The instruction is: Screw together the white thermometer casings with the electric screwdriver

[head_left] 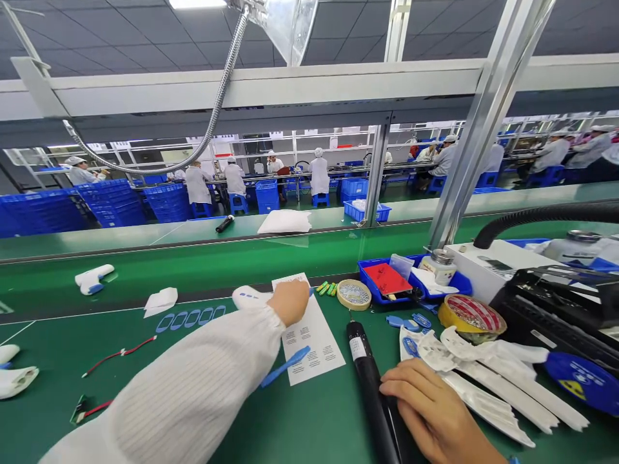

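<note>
Your left arm, in its white ribbed sleeve, stretches forward and across the green bench [58, 348], reaching well out from your body. Your left hand [289, 300] is curled closed over the near end of a white handheld device [249, 298], which lies on the bench at the far edge of a printed paper sheet [312, 335]; the fingers themselves are hidden under the knuckles, so you cannot tell how tightly they grip. Your right hand [428, 406] sits low and close to you, palm down, fingers half-bent and loosely together, resting against the right side of a long black cylindrical tool [368, 380] that lies along the bench pointing away from you. It touches the tool without wrapping around it.

Just right of that hand lies a pile of white plastic shells [488, 380], with a blue disc [583, 381] beyond them. A roll of yellow tape [471, 316] sits behind the pile, and a smaller tape roll [354, 294] lies near the top corner of the sheet, beside a blue tray [459, 283]. A blue plastic pry tool [285, 366] rests on the sheet's lower edge, under your left forearm. Red wires [118, 354] lie well to the left.
</note>
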A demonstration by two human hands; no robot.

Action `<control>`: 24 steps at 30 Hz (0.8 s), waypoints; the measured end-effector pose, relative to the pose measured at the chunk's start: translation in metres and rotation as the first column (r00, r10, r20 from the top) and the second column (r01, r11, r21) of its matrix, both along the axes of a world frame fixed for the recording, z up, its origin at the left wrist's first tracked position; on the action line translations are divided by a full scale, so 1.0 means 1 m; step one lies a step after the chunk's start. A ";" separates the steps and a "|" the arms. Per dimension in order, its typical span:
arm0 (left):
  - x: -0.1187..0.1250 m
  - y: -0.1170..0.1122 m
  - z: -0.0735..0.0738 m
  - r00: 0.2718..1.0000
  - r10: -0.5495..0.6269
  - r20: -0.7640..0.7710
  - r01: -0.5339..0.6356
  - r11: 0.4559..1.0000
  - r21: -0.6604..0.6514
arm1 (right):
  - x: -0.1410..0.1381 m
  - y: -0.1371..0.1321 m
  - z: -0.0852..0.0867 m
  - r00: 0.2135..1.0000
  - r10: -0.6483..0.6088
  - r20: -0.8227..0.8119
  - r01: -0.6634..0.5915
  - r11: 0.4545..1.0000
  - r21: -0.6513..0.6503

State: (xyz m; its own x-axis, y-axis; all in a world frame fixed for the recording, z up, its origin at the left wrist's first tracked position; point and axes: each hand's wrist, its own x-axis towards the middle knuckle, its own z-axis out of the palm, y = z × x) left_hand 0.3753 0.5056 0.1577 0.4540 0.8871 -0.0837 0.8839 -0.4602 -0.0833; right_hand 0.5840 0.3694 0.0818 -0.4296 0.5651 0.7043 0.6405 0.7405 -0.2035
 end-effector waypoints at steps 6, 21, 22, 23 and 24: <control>-0.075 -0.098 0.005 0.994 -0.090 0.064 0.085 0.993 0.079 | -0.019 -0.003 0.022 1.000 0.002 0.000 -0.002 1.000 -0.018; -0.118 -0.193 -0.079 0.866 -0.253 0.431 0.103 0.934 0.342 | -0.136 0.062 0.031 0.910 0.221 0.350 0.017 0.824 -0.566; -0.117 -0.194 -0.078 0.855 -0.229 0.464 0.085 0.947 0.311 | -0.131 0.054 0.037 0.917 0.237 0.321 0.000 0.804 -0.594; -0.117 -0.194 -0.077 0.845 -0.209 0.492 0.074 0.957 0.280 | -0.126 0.044 0.043 0.921 0.255 0.296 -0.018 0.784 -0.620; -0.116 -0.195 -0.076 0.836 -0.192 0.514 0.066 0.965 0.254 | -0.121 0.033 0.049 0.924 0.274 0.265 -0.039 0.760 -0.649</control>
State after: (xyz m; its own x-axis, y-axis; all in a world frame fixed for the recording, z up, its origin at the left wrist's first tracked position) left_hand 0.2596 0.3109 0.0818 0.4837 0.7837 0.3897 0.7541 -0.5992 0.2690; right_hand 0.4633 0.4021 0.1310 -0.6866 0.7267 0.0215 0.6401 0.6184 -0.4559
